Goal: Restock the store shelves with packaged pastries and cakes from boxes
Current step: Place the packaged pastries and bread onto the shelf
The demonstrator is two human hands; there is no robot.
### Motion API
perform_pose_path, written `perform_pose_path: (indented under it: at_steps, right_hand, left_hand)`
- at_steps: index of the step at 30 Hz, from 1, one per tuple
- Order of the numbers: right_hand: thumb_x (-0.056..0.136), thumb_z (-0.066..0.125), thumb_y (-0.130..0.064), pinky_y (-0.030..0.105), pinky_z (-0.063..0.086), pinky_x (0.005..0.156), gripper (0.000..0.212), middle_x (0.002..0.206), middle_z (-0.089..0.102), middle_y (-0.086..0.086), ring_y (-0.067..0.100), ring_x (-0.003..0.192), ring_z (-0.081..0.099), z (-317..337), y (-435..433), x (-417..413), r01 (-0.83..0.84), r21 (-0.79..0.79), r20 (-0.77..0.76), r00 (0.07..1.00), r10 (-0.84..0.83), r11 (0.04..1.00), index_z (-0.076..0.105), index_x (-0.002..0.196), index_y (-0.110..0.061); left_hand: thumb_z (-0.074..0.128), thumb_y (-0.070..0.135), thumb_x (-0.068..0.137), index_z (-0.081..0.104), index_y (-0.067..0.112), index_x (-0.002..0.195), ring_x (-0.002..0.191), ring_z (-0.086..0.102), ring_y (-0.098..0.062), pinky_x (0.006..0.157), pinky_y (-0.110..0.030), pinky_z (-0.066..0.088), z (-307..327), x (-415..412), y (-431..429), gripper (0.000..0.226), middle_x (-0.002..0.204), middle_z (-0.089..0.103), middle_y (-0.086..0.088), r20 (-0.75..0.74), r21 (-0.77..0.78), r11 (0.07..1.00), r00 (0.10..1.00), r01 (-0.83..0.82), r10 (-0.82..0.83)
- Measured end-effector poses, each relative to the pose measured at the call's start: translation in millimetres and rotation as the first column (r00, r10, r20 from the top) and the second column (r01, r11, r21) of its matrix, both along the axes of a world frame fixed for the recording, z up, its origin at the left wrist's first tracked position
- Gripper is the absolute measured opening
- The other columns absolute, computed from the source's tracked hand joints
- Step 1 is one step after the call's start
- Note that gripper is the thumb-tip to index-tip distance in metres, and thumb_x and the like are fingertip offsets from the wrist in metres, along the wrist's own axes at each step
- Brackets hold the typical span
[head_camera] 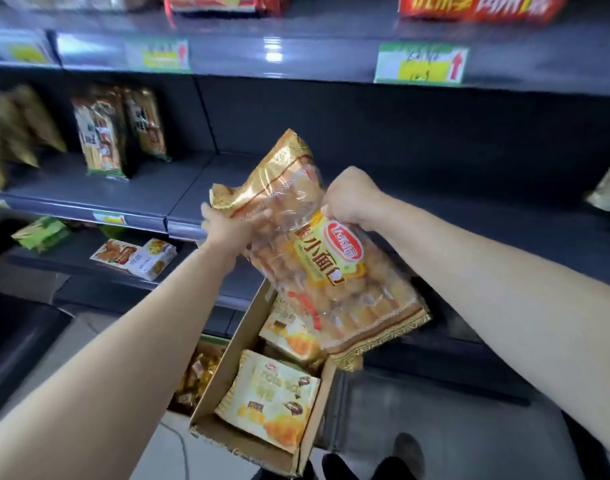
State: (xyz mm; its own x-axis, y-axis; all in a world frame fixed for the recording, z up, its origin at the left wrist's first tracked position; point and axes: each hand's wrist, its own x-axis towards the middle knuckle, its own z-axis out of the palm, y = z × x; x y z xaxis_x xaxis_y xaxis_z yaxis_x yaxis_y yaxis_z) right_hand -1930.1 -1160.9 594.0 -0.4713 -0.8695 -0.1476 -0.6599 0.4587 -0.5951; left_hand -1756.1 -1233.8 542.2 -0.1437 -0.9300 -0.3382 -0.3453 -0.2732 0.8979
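A large clear and gold bag of small bread rolls point(331, 282) hangs tilted in the air in front of the dark middle shelf point(469, 216). My left hand point(227, 226) grips its upper left side. My right hand point(352, 199) pinches its upper right edge. Under the bag stands an open cardboard box point(220, 375) on the floor, holding yellow croissant packs point(272, 403), one of them half hidden by the bag.
Upright snack packs point(102, 133) and gold bags point(16, 133) stand at the left of the middle shelf. Flat boxes point(137, 256) lie on the lower shelf. The upper shelf carries price tags point(421, 64) and red packs point(476, 6). Shoes point(404, 455) show beside the box.
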Motion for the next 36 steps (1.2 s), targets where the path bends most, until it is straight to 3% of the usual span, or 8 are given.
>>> perform_pose_path:
  at_steps: [3,7,11,16,19,27,32,36]
  right_hand:
    - [0.088,0.058,-0.009,0.033,0.056,0.080,0.021,0.098,0.069,0.011,0.025,0.092,0.066,22,11,-27,-0.035,-0.027,-0.147,0.989,0.031,0.999,0.070,0.102,0.000]
    - [0.088,0.058,-0.007,0.043,0.054,0.086,0.020,0.107,0.068,0.020,0.034,0.104,0.063,22,28,-61,-0.047,-0.045,-0.189,0.981,0.037,0.998,0.069,0.098,0.007]
    - [0.088,0.061,-0.015,0.039,0.041,0.098,0.017,0.106,0.068,0.004,0.027,0.106,0.058,16,47,-103,-0.022,-0.146,-0.197,0.980,-0.008,0.989,0.075,0.096,-0.011]
    - [0.094,0.053,-0.026,0.036,0.026,0.103,0.030,0.129,0.058,0.000,0.021,0.123,0.046,9,81,-172,0.125,-0.241,-0.243,0.952,-0.184,0.963,0.062,0.122,-0.023]
    - [0.092,0.052,-0.044,0.042,0.026,0.105,0.054,0.149,0.035,0.006,0.030,0.133,0.030,-10,115,-221,0.429,-0.166,-0.346,0.818,-0.460,0.888,0.041,0.140,-0.022]
    - [0.080,0.044,-0.073,0.051,0.018,0.111,0.102,0.158,0.012,0.013,0.038,0.141,0.017,-22,155,-308,0.845,-0.153,-0.034,0.515,-0.857,0.513,0.005,0.151,-0.012]
    - [0.074,0.053,-0.074,0.047,0.034,0.108,0.099,0.151,0.032,0.006,0.033,0.134,0.034,-56,163,-354,0.818,0.028,0.308,0.540,-0.783,0.575,0.019,0.150,-0.019]
    - [0.084,0.062,-0.050,0.038,0.046,0.098,0.068,0.135,0.044,-0.006,0.019,0.118,0.046,-65,150,-378,0.734,0.031,0.521,0.567,-0.638,0.678,0.037,0.141,-0.024]
  left_hand:
    - [0.086,0.036,0.063,0.001,0.020,0.151,0.141,0.023,-0.024,0.115,-0.043,0.025,20,-35,-3,0.123,0.155,0.016,-0.006,0.245,-0.367,0.918,0.968,0.148,-0.058]
    - [0.083,0.023,0.067,0.036,0.022,0.139,0.104,0.059,-0.019,0.092,-0.038,0.049,28,-78,1,0.086,0.116,0.059,0.003,0.263,-0.308,0.858,0.904,0.411,-0.339]
    - [0.075,0.010,0.075,0.061,0.016,0.086,0.079,0.065,-0.023,0.079,-0.042,0.057,14,-125,14,0.019,0.083,0.067,0.000,0.106,-0.305,0.907,0.956,0.292,-0.272]
    - [0.068,0.006,0.082,0.062,0.016,0.077,0.072,0.055,-0.020,0.067,-0.034,0.051,-2,-190,26,0.013,0.072,0.061,0.002,-0.053,-0.224,0.961,0.983,0.160,-0.176]
    - [0.064,0.007,0.085,0.060,0.016,0.077,0.065,0.051,-0.015,0.058,-0.026,0.044,-8,-219,25,0.013,0.067,0.055,0.005,-0.112,-0.174,0.983,0.990,0.061,-0.082]
    - [0.061,0.001,0.085,0.060,0.019,0.073,0.067,0.053,-0.012,0.069,-0.027,0.045,-14,-310,26,0.021,0.070,0.057,0.006,-0.313,-0.055,0.998,0.950,-0.018,0.000]
    - [0.056,-0.008,0.085,0.057,0.017,0.074,0.065,0.052,-0.010,0.066,-0.021,0.047,-26,-366,36,0.027,0.073,0.058,0.003,-0.467,0.055,0.998,0.883,-0.031,0.053]
    - [0.056,-0.010,0.083,0.053,0.020,0.068,0.064,0.050,-0.008,0.062,-0.018,0.045,-30,-412,33,0.033,0.073,0.057,0.006,-0.500,0.022,1.000,0.866,-0.010,0.020]
